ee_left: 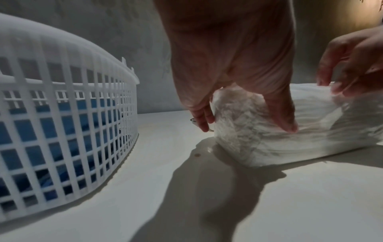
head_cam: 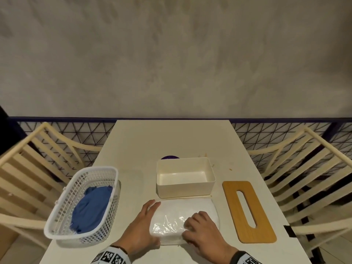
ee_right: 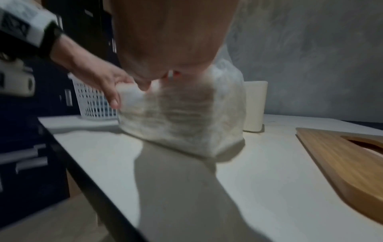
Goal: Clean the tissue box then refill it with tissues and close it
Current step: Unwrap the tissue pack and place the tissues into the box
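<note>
The open cream tissue box [head_cam: 185, 177] stands empty at mid-table, its wooden slotted lid [head_cam: 247, 210] lying flat to its right. In front of the box lies a tissue pack [head_cam: 182, 220] in clear plastic wrap. My left hand [head_cam: 146, 223] clasps the pack's left end [ee_left: 259, 131], fingers on the far side and thumb on the near side. My right hand [head_cam: 190, 227] rests on top with curled fingers that pinch the wrap [ee_left: 339, 85]. The right wrist view is blurred; there the pack [ee_right: 182, 117] sits under my right hand [ee_right: 157, 80].
A white plastic basket [head_cam: 83, 206] holding a blue cloth [head_cam: 91, 208] stands at the left, close to my left hand. A purple round object [head_cam: 170, 157] peeks out behind the box. Slatted chairs [head_cam: 28, 178] flank the narrow table [head_cam: 171, 138]. A wall rises behind.
</note>
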Action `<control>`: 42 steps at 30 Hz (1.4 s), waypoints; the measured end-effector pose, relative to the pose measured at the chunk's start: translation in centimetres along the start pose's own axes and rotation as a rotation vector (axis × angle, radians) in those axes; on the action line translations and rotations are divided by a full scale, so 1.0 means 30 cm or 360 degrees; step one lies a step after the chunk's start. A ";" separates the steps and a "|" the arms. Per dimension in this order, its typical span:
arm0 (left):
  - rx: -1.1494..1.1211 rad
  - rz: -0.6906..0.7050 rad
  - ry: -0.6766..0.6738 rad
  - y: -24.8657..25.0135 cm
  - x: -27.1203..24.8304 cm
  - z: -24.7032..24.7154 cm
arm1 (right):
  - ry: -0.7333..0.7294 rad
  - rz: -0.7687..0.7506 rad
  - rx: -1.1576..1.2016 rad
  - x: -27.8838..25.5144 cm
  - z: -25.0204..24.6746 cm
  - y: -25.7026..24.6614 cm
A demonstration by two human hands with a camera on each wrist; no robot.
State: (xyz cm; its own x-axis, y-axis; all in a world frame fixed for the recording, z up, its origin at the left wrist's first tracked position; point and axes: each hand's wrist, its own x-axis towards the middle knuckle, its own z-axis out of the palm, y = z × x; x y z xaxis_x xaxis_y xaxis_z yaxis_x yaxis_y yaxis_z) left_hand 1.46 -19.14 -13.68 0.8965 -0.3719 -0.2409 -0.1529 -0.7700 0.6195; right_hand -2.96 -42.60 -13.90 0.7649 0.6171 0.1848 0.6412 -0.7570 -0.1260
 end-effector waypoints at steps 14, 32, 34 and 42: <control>-0.0967 -0.0034 0.0188 0.107 0.090 -0.148 | 0.0233 0.0803 0.1242 0.259 -0.311 0.157; -0.1042 -0.0133 0.0202 0.081 0.138 -0.139 | -0.0370 0.0901 0.1290 0.009 -0.231 0.210; -0.0958 -0.0144 0.0282 0.087 0.159 -0.144 | -0.0005 0.1076 0.1402 0.036 -0.205 0.239; -0.0830 -0.0061 0.0541 0.130 0.168 -0.138 | 0.0516 0.1273 0.1375 0.132 -0.162 0.294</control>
State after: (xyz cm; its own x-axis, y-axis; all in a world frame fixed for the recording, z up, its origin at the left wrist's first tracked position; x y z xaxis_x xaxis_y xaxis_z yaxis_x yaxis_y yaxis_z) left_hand 7.11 -21.87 -9.40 0.9926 -0.0973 -0.0720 0.0282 -0.3930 0.9191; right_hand 5.41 -47.88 -9.54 0.9908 -0.1331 -0.0227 -0.0784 -0.4303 -0.8993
